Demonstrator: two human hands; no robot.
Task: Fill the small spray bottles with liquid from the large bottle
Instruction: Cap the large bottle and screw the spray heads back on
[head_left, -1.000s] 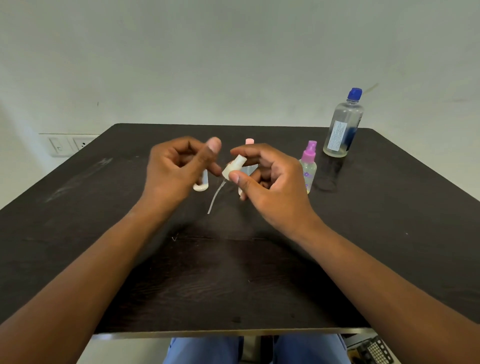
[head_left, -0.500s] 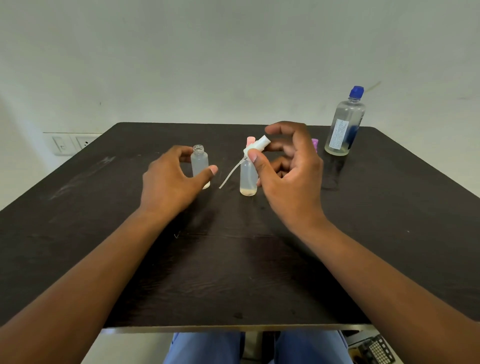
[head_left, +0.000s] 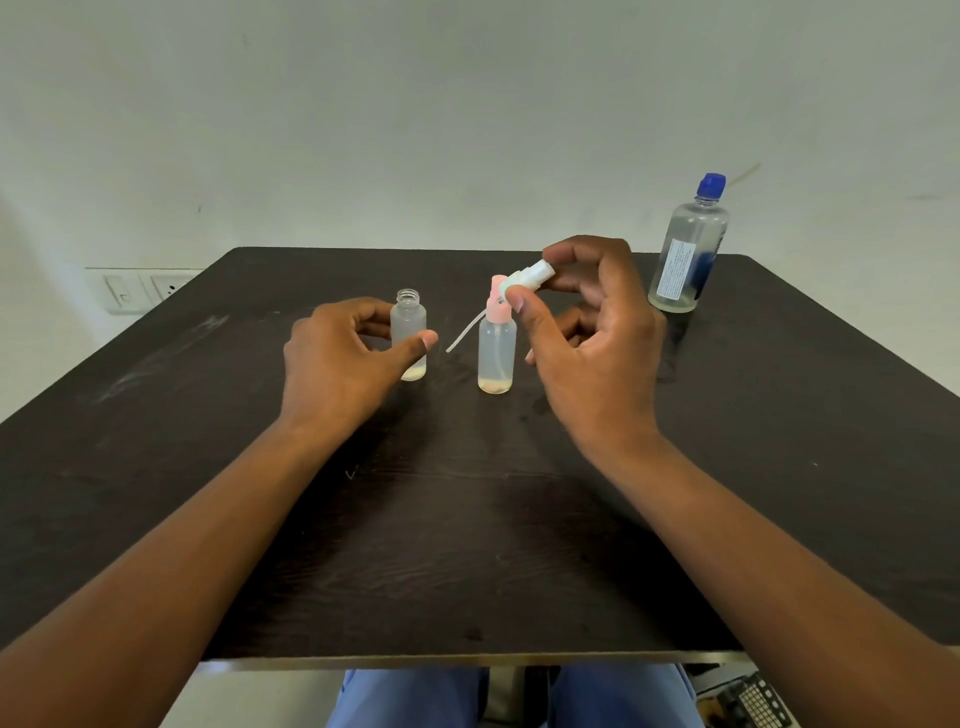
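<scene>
A small clear bottle (head_left: 409, 332) with an open neck stands on the dark table (head_left: 467, 545); my left hand (head_left: 337, 364) curls round it, thumb in front, fingers behind. My right hand (head_left: 592, 343) pinches a white spray head (head_left: 530, 275) between thumb and fingers, its thin dip tube (head_left: 465, 332) slanting down to the left. A second small bottle (head_left: 497, 353) with a pink spray top stands between my hands, a little liquid at its bottom. The large clear bottle (head_left: 685, 254) with a blue cap stands at the back right. The purple-topped bottle is hidden behind my right hand.
A wall with a switch and socket plate (head_left: 140, 291) lies behind the table's left corner. The table's front edge is close to my lap. A dark device (head_left: 753, 701) sits on the floor at the lower right.
The spray head has come away from the open bottle. My left hand has set that bottle down on the table, and my right hand has lifted the head up and to the right.
</scene>
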